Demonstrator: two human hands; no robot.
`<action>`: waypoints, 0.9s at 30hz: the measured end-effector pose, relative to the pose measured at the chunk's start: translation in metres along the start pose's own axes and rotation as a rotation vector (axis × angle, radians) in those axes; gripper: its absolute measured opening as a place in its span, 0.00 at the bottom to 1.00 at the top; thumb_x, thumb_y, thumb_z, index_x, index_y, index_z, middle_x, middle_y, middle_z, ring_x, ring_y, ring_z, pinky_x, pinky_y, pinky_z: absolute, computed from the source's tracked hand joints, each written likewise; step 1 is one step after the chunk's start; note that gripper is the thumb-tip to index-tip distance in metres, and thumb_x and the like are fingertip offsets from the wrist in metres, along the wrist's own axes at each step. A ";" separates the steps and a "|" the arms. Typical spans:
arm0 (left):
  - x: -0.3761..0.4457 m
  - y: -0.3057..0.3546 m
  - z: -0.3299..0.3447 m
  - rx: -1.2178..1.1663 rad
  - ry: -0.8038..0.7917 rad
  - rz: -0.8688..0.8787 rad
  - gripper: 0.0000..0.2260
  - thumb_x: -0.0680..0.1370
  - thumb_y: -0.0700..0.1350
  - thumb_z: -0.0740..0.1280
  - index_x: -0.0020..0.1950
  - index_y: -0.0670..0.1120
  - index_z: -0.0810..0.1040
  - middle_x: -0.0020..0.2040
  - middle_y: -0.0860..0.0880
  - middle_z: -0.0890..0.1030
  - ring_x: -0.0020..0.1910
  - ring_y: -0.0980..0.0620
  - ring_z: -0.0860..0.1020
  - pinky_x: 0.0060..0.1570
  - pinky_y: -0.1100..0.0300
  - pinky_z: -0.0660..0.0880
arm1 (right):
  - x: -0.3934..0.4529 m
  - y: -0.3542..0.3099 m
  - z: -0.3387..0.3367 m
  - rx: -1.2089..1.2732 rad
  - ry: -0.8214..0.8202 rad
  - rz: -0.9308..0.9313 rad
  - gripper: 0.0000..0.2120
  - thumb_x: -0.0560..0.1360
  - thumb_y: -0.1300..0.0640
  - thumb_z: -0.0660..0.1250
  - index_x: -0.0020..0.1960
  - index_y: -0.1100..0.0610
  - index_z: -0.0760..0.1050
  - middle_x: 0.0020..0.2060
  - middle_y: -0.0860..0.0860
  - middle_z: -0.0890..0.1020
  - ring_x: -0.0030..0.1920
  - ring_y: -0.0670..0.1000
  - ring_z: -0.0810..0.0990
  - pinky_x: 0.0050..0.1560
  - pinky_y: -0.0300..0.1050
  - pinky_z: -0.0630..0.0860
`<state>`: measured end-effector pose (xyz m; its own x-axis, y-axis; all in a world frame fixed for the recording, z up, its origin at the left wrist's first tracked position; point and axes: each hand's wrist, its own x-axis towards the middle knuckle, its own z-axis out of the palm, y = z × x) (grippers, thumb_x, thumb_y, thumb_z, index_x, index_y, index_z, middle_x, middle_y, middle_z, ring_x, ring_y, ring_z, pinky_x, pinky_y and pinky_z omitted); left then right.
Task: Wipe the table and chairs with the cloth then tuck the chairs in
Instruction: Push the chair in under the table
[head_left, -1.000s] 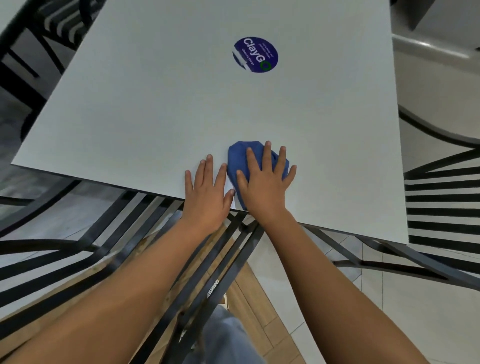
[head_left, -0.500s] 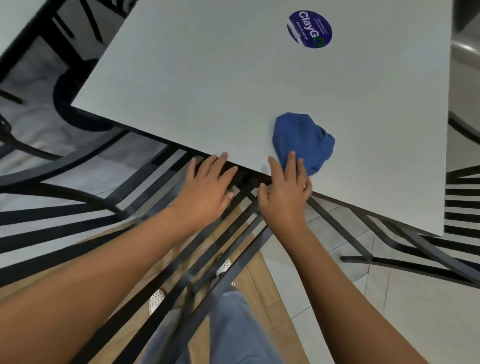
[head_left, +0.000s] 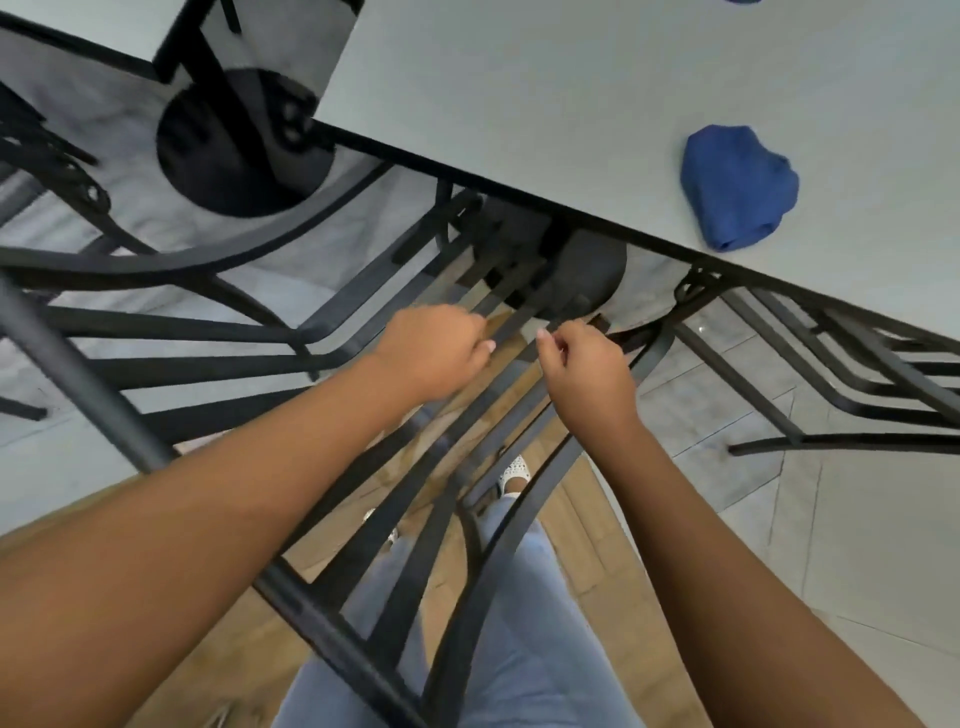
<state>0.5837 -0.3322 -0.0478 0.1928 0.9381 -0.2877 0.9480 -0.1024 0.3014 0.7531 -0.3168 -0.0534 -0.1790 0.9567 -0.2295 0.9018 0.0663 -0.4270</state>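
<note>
Both hands are down at the black metal chair (head_left: 415, 457) in front of the person. The left hand (head_left: 434, 351) has its fingers curled under, knuckles up, over one of the chair's flat slats; the fingertips are hidden, so whether they actually grip the slat cannot be told. The right hand (head_left: 584, 366) sits just beside it, fingers also curled, thumb tip raised — it seems to close on the curved top bar of the chair back, but the contact is hidden under the hand.

The blue cloth (head_left: 737, 187) lies bunched on the grey table (head_left: 519, 93), close to the table's near edge. It is beyond and to the right of the right hand's fingers, well apart from them, and farther still from the left hand — neither hand touches it.

Another black slatted chair (head_left: 857, 364) stands to the right of the right hand, partly under the table edge.
</note>
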 end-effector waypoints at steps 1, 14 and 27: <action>-0.008 -0.004 0.000 0.017 -0.002 0.003 0.14 0.82 0.53 0.53 0.46 0.47 0.73 0.40 0.49 0.74 0.38 0.51 0.72 0.37 0.57 0.67 | -0.007 -0.007 0.006 -0.003 0.012 0.000 0.16 0.81 0.49 0.54 0.38 0.56 0.68 0.32 0.48 0.69 0.34 0.48 0.69 0.30 0.40 0.58; -0.083 -0.056 0.011 0.039 -0.067 0.040 0.15 0.81 0.54 0.55 0.52 0.47 0.77 0.45 0.49 0.74 0.41 0.50 0.74 0.37 0.58 0.65 | -0.083 -0.082 0.064 0.024 -0.195 0.091 0.15 0.81 0.48 0.54 0.59 0.56 0.70 0.54 0.54 0.73 0.51 0.54 0.75 0.48 0.50 0.74; -0.112 -0.095 0.002 0.155 -0.351 0.078 0.29 0.74 0.68 0.49 0.67 0.55 0.72 0.68 0.48 0.71 0.68 0.45 0.65 0.66 0.39 0.59 | -0.115 -0.117 0.075 -0.058 -0.395 0.126 0.33 0.78 0.37 0.51 0.76 0.44 0.40 0.77 0.55 0.42 0.75 0.65 0.49 0.69 0.67 0.56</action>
<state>0.4730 -0.4284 -0.0463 0.3152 0.7581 -0.5708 0.9489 -0.2430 0.2013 0.6387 -0.4556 -0.0425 -0.1927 0.7768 -0.5995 0.9449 -0.0178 -0.3267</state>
